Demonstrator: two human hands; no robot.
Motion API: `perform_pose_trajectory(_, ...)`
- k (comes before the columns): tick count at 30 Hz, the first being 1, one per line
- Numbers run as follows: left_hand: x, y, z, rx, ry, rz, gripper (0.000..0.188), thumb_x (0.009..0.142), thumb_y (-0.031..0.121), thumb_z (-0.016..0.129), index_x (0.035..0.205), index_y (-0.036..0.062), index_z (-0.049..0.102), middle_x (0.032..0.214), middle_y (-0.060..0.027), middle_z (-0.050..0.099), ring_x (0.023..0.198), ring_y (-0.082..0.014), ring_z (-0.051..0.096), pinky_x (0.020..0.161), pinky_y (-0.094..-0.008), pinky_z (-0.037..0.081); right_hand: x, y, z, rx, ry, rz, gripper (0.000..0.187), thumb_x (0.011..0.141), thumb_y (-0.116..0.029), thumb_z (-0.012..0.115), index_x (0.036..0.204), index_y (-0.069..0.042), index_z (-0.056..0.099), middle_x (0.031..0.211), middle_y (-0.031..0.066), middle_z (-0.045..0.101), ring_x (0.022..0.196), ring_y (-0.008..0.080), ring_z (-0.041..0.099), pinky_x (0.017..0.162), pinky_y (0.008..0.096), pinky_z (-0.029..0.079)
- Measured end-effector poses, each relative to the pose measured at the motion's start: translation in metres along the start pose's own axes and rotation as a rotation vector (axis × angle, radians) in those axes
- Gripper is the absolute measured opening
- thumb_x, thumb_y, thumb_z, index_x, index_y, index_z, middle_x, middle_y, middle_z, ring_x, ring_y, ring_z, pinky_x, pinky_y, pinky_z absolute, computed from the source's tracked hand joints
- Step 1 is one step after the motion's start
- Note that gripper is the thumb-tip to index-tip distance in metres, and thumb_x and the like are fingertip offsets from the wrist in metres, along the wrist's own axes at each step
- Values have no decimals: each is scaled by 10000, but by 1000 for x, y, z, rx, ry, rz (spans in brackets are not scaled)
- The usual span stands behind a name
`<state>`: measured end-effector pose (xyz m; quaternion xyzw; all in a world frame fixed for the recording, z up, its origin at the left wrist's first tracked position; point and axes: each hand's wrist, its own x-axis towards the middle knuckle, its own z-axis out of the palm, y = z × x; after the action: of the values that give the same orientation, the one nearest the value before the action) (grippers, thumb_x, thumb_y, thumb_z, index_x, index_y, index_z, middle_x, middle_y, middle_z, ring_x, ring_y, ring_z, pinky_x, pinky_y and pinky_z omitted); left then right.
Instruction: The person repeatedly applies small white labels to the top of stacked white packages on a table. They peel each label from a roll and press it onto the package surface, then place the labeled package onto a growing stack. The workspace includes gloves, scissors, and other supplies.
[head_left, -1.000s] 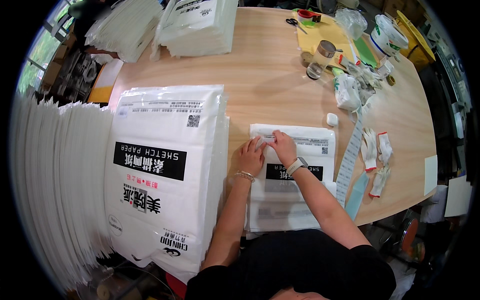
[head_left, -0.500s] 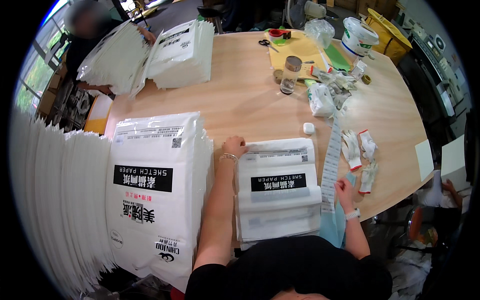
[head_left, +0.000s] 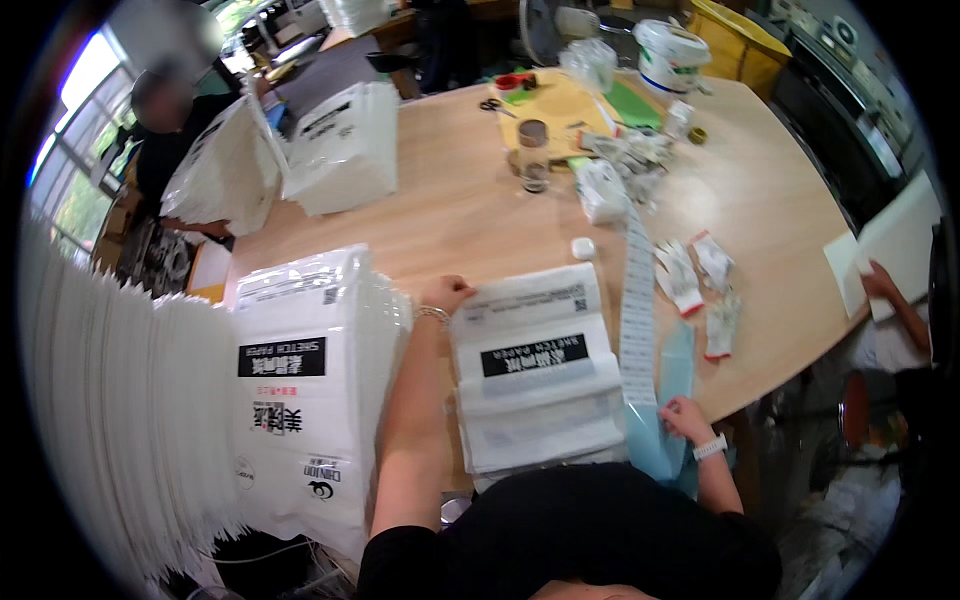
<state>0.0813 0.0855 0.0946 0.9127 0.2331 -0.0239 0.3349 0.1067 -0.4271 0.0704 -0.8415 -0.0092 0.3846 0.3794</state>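
In front of me lies a flattened white printed plastic bag (head_left: pixel 540 395) with a black label band, on top of a few others. My left hand (head_left: pixel 447 292) is closed at its far left corner, fingertips at the edge. To the right runs a long strip of white labels (head_left: pixel 638 300), its near part showing a light blue side (head_left: pixel 650 445). My right hand (head_left: pixel 684 418) pinches at the edge of this blue part; whether a loose label is also between the fingers cannot be made out.
A tall stack of white printed bags (head_left: pixel 290 400) stands at my left. White work gloves (head_left: pixel 680 278), a small white case (head_left: pixel 583 248), a clear jar (head_left: pixel 534 160), scissors (head_left: pixel 494 105) and a bucket (head_left: pixel 672 58) lie farther off. A person handles paper packs (head_left: pixel 345 145) far left.
My right hand has moved down toward me, from beside the white labels to the blue part of the strip. My left hand stays at the bag's corner. The view has shifted.
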Motion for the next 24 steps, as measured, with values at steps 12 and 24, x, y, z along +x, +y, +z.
perform_pose_trajectory(12, -91, 40, 18, 66, 570, 412, 62, 625, 148, 656, 650, 104, 620, 680, -35, 591, 675, -176, 554, 602, -324, 409, 35, 14, 24, 407, 79, -300, 164, 755, -77, 557, 902, -22, 506, 702, 12, 543, 591, 70, 492, 502, 194, 391)
perform_pose_trajectory(24, -214, 12, 59, -11, -474, 95, 232, 717, 259, 617, 816, 49, 614, 723, -82, 601, 641, -236, 556, 621, -299, 448, 36, -8, -5, 545, 78, -447, 293, 749, 4, 550, 1040, 19, 518, 783, 5, 564, 705, 57, 510, 625, 184, 418)
